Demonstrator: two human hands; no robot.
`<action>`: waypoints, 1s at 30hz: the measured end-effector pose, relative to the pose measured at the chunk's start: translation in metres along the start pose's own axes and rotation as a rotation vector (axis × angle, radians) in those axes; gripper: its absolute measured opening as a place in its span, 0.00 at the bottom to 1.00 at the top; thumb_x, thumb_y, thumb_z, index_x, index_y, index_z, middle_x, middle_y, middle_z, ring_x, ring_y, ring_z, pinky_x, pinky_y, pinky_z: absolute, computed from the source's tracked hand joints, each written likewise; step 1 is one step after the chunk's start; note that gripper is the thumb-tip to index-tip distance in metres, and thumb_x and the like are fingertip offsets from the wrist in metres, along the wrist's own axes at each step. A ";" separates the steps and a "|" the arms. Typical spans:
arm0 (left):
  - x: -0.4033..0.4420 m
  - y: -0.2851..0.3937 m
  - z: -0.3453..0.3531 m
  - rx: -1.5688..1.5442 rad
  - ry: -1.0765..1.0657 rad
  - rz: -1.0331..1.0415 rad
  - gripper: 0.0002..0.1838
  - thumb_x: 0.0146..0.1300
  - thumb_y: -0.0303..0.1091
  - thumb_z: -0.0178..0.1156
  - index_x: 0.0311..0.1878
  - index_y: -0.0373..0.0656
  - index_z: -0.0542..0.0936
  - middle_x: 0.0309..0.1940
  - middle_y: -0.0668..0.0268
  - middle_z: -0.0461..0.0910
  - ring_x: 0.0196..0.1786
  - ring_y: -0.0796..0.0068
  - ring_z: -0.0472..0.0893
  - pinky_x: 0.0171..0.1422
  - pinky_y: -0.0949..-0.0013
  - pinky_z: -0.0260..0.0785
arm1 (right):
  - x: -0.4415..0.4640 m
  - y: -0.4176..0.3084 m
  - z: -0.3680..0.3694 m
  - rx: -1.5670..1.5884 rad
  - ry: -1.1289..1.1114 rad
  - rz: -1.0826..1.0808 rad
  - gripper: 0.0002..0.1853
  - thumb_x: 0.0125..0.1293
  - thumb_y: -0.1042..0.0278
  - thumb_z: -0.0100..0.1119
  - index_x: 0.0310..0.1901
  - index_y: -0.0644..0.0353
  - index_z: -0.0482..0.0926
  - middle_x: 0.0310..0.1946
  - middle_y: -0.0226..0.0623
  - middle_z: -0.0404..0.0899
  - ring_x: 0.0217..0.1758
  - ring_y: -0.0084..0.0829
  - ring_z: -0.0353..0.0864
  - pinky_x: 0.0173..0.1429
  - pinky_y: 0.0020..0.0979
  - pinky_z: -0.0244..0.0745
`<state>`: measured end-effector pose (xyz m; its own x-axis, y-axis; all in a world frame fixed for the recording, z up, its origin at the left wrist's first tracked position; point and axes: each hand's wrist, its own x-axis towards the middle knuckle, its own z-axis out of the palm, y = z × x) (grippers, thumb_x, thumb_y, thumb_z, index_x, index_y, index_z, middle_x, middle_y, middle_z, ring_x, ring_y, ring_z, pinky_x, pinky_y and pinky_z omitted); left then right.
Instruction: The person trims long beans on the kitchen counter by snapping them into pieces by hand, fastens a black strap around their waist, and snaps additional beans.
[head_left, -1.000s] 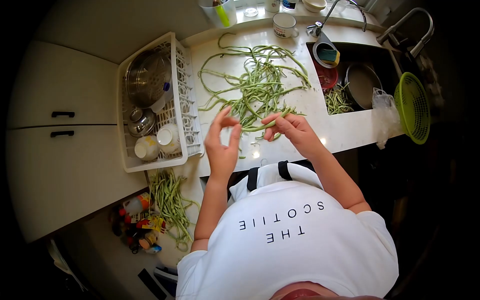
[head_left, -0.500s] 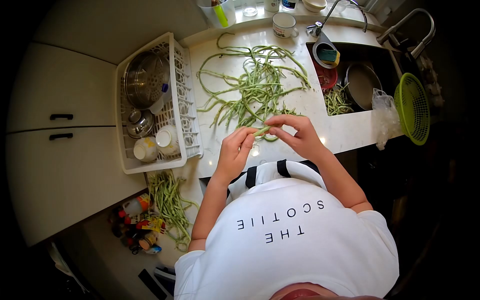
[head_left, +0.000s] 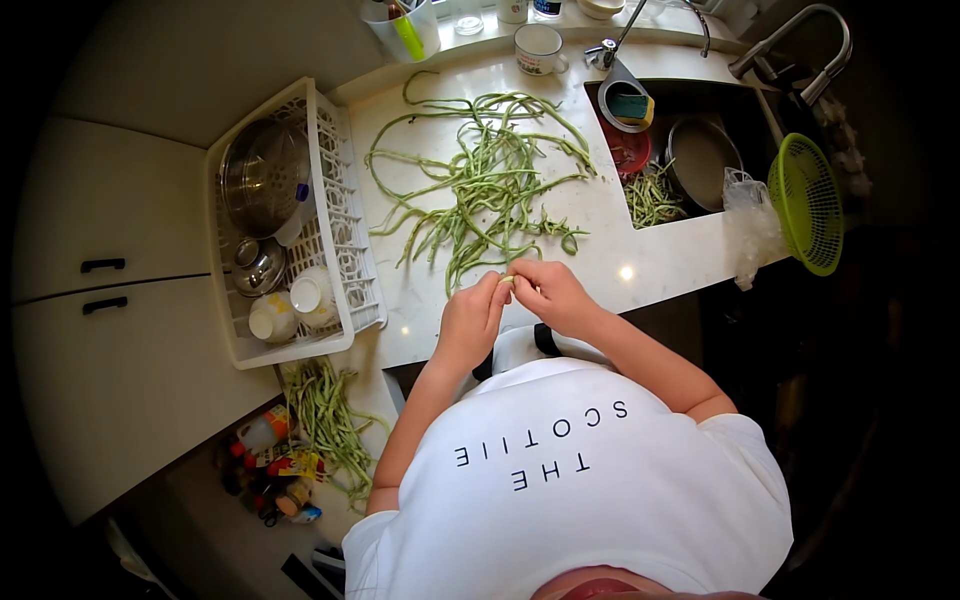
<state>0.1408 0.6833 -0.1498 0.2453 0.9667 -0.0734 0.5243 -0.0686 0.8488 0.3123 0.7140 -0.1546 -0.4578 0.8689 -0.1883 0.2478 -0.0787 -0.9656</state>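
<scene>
Both hands meet in front of my chest, just past the counter's near edge. My left hand (head_left: 474, 318) has its fingers pinched on one end of a green bean piece (head_left: 507, 280). From the other side my right hand (head_left: 552, 293) grips the same piece, fingertips almost touching those of the left. Most of the piece is hidden by the fingers. Beyond them a loose tangle of long green beans (head_left: 490, 180) spreads over the white counter (head_left: 600, 245), with a few short bits at its near right side.
A white dish rack (head_left: 335, 230) with pots and bowls stands left. More long beans (head_left: 325, 410) lie lower left beside bottles (head_left: 262, 432). At right are the sink with cut beans (head_left: 652, 195), a pan (head_left: 703, 160), a plastic bag (head_left: 752, 225) and a green basket (head_left: 808, 205).
My hands came together on the bean, my left one closing from an open pose, and both moved nearer my body. The whole view has shifted slightly.
</scene>
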 end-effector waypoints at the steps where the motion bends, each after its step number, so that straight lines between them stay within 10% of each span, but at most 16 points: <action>1: 0.001 0.002 0.001 -0.039 0.000 -0.008 0.15 0.75 0.39 0.49 0.37 0.38 0.75 0.22 0.54 0.75 0.25 0.52 0.75 0.30 0.58 0.65 | 0.001 0.009 0.001 -0.003 -0.001 0.002 0.07 0.64 0.68 0.53 0.30 0.60 0.71 0.20 0.32 0.71 0.26 0.25 0.72 0.36 0.30 0.66; 3: 0.002 0.003 0.004 -0.078 0.001 -0.016 0.15 0.75 0.39 0.49 0.35 0.37 0.75 0.20 0.53 0.71 0.22 0.57 0.72 0.29 0.61 0.63 | 0.004 0.036 0.003 0.747 -0.081 0.207 0.09 0.66 0.66 0.49 0.32 0.60 0.74 0.19 0.25 0.69 0.26 0.19 0.67 0.34 0.23 0.61; 6: 0.001 0.001 0.006 -0.130 0.078 0.058 0.15 0.76 0.39 0.48 0.35 0.39 0.75 0.19 0.59 0.69 0.21 0.64 0.70 0.28 0.64 0.61 | 0.011 0.041 -0.015 1.014 0.063 0.129 0.11 0.68 0.62 0.50 0.37 0.60 0.78 0.21 0.23 0.69 0.26 0.18 0.66 0.33 0.20 0.57; 13: -0.006 -0.004 -0.027 -0.448 0.267 -0.198 0.11 0.73 0.38 0.56 0.41 0.40 0.79 0.21 0.80 0.65 0.24 0.92 0.58 0.26 0.79 0.48 | 0.007 0.063 -0.130 -0.865 0.881 -0.244 0.16 0.66 0.69 0.59 0.54 0.63 0.79 0.36 0.41 0.83 0.43 0.43 0.82 0.52 0.39 0.74; 16: -0.004 -0.003 -0.032 -0.478 0.317 -0.212 0.10 0.71 0.35 0.58 0.49 0.40 0.82 0.20 0.83 0.66 0.23 0.93 0.55 0.26 0.79 0.45 | 0.006 0.082 -0.128 -0.959 0.949 -0.139 0.14 0.64 0.69 0.61 0.50 0.61 0.82 0.43 0.48 0.83 0.50 0.51 0.80 0.57 0.44 0.73; 20: -0.004 -0.012 -0.035 -0.536 0.291 -0.312 0.15 0.75 0.39 0.54 0.53 0.39 0.81 0.17 0.82 0.62 0.21 0.92 0.55 0.24 0.78 0.44 | 0.019 0.083 -0.080 -0.543 0.217 0.030 0.11 0.61 0.70 0.63 0.46 0.59 0.83 0.43 0.42 0.84 0.46 0.45 0.81 0.52 0.41 0.75; 22: -0.006 -0.012 -0.034 -0.646 0.296 -0.295 0.16 0.76 0.40 0.52 0.53 0.39 0.82 0.17 0.82 0.61 0.21 0.91 0.55 0.24 0.77 0.44 | 0.031 0.091 -0.050 -0.579 0.092 -0.225 0.11 0.59 0.71 0.63 0.44 0.58 0.84 0.40 0.40 0.84 0.45 0.43 0.81 0.49 0.41 0.77; 30: -0.023 -0.017 -0.041 -0.355 0.329 -0.230 0.17 0.77 0.39 0.50 0.53 0.36 0.81 0.17 0.80 0.61 0.21 0.92 0.56 0.25 0.80 0.47 | 0.049 0.112 -0.023 -0.938 0.129 -0.072 0.08 0.54 0.73 0.64 0.37 0.55 0.83 0.35 0.37 0.79 0.41 0.43 0.80 0.44 0.43 0.77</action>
<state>0.0930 0.6724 -0.1414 -0.1423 0.9770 -0.1587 0.2122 0.1867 0.9592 0.3371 0.7585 -0.2682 -0.4146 0.9081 -0.0588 0.8332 0.3528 -0.4258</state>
